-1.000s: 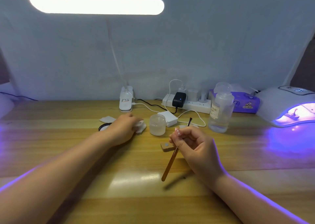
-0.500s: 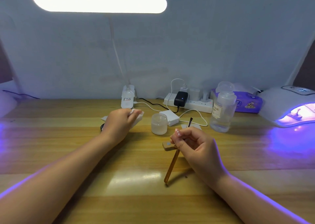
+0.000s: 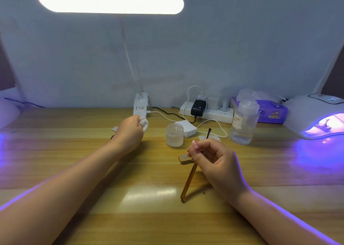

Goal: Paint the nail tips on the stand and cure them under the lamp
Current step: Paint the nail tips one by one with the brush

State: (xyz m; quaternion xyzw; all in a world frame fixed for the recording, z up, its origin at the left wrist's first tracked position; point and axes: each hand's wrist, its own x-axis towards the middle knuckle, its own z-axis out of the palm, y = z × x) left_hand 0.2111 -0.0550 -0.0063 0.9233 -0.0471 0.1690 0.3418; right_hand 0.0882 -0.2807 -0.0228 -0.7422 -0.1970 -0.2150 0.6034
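My right hand [image 3: 214, 159] grips a gold-handled nail brush [image 3: 189, 179], bristles pointing up and away, handle end near the table. Just left of that hand lies a small wooden stand block [image 3: 183, 158] with a round metal disc on top. My left hand [image 3: 130, 131] is lifted above the table and pinches a white cotton pad [image 3: 145, 123]. A frosted jar [image 3: 174, 135] stands between the hands. The white curing lamp [image 3: 314, 114] glows purple at the far right, with a stand [image 3: 324, 126] visible inside its opening.
A clear pump bottle [image 3: 243, 121] stands right of the jar. A power strip [image 3: 208, 111] with plugs and white cables runs along the wall, next to a purple tissue pack [image 3: 268, 113]. A desk lamp base [image 3: 141, 107] stands behind my left hand. White pads [image 3: 188, 128] lie mid-table.
My left hand has picked the white pad off the table and raised it back toward the desk lamp base. My right hand and the brush have barely moved.
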